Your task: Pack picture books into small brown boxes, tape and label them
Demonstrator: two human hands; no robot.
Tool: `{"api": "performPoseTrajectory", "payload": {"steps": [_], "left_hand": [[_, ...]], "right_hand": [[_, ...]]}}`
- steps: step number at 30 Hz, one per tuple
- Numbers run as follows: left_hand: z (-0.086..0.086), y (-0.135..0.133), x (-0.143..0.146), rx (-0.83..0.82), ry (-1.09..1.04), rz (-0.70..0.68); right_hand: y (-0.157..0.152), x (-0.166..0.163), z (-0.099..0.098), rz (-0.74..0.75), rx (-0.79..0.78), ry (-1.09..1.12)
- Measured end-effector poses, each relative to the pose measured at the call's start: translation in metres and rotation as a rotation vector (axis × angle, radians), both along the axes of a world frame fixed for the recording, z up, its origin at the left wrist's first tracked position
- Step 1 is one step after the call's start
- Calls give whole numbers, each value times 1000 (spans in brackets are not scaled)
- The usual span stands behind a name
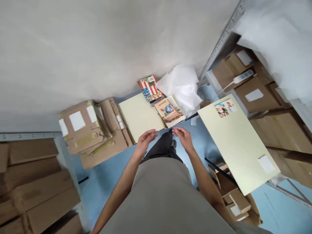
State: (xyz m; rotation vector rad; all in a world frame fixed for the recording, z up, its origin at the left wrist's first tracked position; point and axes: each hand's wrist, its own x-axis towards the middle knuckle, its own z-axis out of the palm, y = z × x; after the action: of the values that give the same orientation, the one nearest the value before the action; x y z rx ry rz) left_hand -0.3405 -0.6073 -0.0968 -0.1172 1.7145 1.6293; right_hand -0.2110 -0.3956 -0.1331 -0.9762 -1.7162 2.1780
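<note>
My left hand (145, 139) and my right hand (183, 137) hover close together in front of my body, above my dark trouser leg and shoe. Both have fingers loosely curled and apart, and I see nothing in either. Just beyond them on the blue floor lie a pale cream board (138, 116) and a peach-coloured picture book (169, 112). A book with a flag cover (149, 87) lies further back. A second large cream board (237, 143) with a colourful sticker leans at my right.
Flattened brown cardboard packages (87, 130) with white labels are piled at the left. Crumpled white foam sheets (182, 84) sit by the wall. Metal shelving with cardboard boxes (255, 94) stands at right, more boxes (31, 182) at left. Cardboard scraps (231, 195) lie near my right side.
</note>
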Motion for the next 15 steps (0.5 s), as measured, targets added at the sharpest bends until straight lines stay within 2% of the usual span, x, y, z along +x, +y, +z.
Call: {"api": "performPoseTrajectory", "payload": {"steps": [4, 7, 11, 15], "left_hand": [[-1, -61, -15, 20, 56, 151], [-8, -98, -33, 44, 56, 201], [-20, -150, -66, 64, 79, 214], [-36, -223, -107, -12, 266, 165]], "right_hand": [[-59, -25, 12, 153, -7, 20], [-100, -48, 19, 220, 17, 27], [-158, -85, 25, 265, 68, -8], [-224, -132, 24, 316, 58, -61]]}}
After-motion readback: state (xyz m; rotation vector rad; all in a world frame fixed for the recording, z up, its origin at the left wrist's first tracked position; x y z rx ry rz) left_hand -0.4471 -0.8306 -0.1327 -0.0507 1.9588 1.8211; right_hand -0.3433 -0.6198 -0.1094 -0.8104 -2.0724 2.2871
